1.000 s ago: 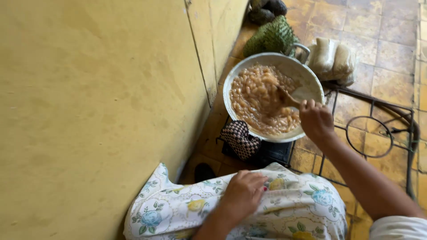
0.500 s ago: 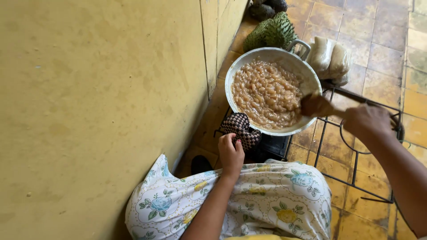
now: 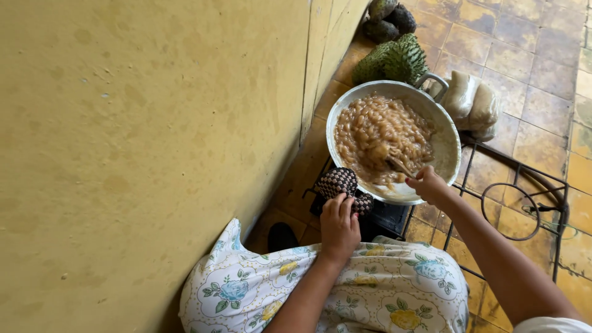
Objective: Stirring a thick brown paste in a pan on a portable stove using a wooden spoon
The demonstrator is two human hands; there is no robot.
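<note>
A wide metal pan (image 3: 447,145) full of a lumpy brown mixture (image 3: 379,132) sits on a low black stove. My right hand (image 3: 425,184) is at the pan's near rim, closed around a wooden spoon (image 3: 398,165) whose tip is in the mixture. My left hand (image 3: 339,225) rests lower down with its fingers on a checkered cloth (image 3: 342,184) wrapped over the pan's near handle. A floral apron (image 3: 382,293) covers my lap below.
A yellow wall (image 3: 148,148) fills the left side. Green spiky fruits (image 3: 398,58) and two pale plastic bags (image 3: 472,102) lie on the tiled floor beyond the pan. A black metal stove frame (image 3: 518,213) stands to the right.
My right hand has swung back from the right side to the pan's near rim with the spoon in the mixture. My left hand has moved up from the apron to the checkered cloth.
</note>
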